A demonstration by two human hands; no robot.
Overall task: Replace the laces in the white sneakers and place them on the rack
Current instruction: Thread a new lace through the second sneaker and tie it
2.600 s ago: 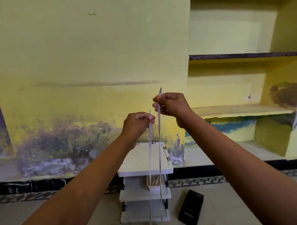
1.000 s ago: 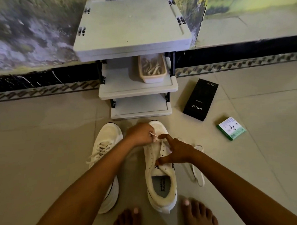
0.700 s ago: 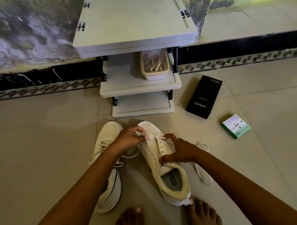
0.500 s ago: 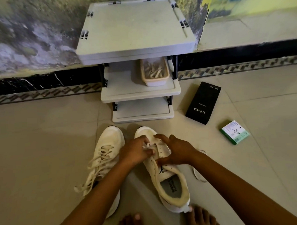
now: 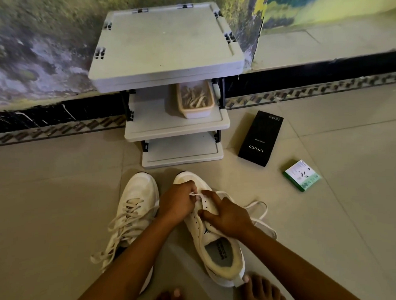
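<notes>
Two white sneakers stand on the tiled floor before a grey three-shelf rack [image 5: 167, 68]. The left sneaker [image 5: 136, 197] is laced, its lace ends trailing loose. The right sneaker [image 5: 216, 245] lies under my hands. My left hand [image 5: 177, 203] pinches the end of a white lace [image 5: 197, 195] near the shoe's front eyelets. My right hand [image 5: 226, 216] grips the sneaker's upper, forefinger stretched along the eyelet row. The rest of that lace [image 5: 261, 211] loops on the floor to the right of the shoe.
A beige tub [image 5: 196, 99] of laces sits on the rack's middle shelf. A black phone box [image 5: 260, 138] and a small green-and-white box [image 5: 302, 175] lie on the floor at right. My bare feet [image 5: 260, 289] are at the bottom edge. A wall stands behind the rack.
2.6 s ago both hands held the lace stretched up in front of the wall. They have since come down onto the right sneaker, which has shifted a little between frames.
</notes>
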